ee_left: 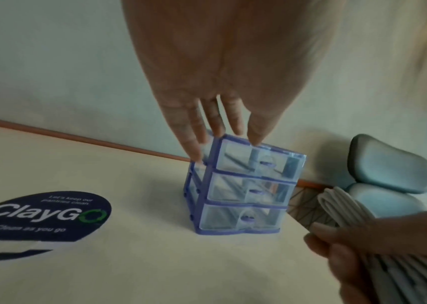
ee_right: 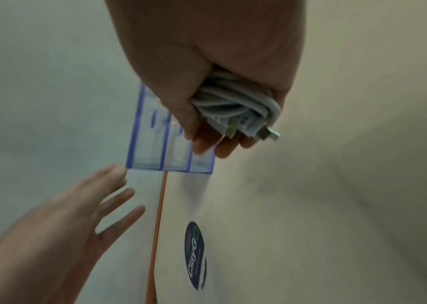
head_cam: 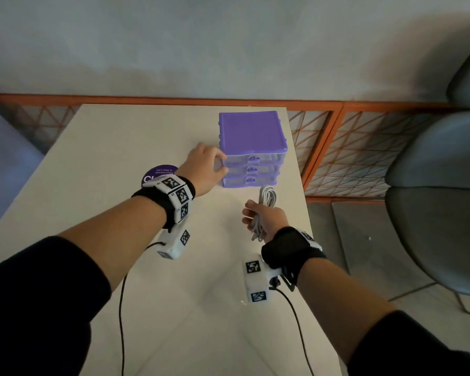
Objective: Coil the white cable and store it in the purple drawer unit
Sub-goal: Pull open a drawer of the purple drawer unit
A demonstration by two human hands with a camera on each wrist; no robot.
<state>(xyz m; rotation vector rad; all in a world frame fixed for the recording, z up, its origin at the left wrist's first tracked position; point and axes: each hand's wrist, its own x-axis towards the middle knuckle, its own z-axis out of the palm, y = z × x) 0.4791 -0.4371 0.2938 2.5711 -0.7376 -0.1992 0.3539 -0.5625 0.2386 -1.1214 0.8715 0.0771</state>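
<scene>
Black sleeves [head_cam: 38, 308], black wrist straps [head_cam: 291, 248], white camera blocks [head_cam: 257, 283] bearing black square markers, thin black cables [head_cam: 121, 321] trailing back

Setting: you are in an office pantry or shared break area. Evidence: round dark sticker [ee_left: 38, 216] on the pale worktop [head_cam: 120, 147] reads "ClayGo", "Clean as you go", with smaller print "Let's keep our pantries clean". Same sticker shows in your head view, partly hidden behind your left wrist. Two grey-blue upholstered chairs [head_cam: 442, 191] with thin metal legs stand to your right of the worktop. Orange-framed wire-grid panel [head_cam: 345, 147] runs along the base of a plain pale wall [head_cam: 228, 44]. Floor is pale tile. Lighting dim; wrist views blurred at the edges.
</scene>
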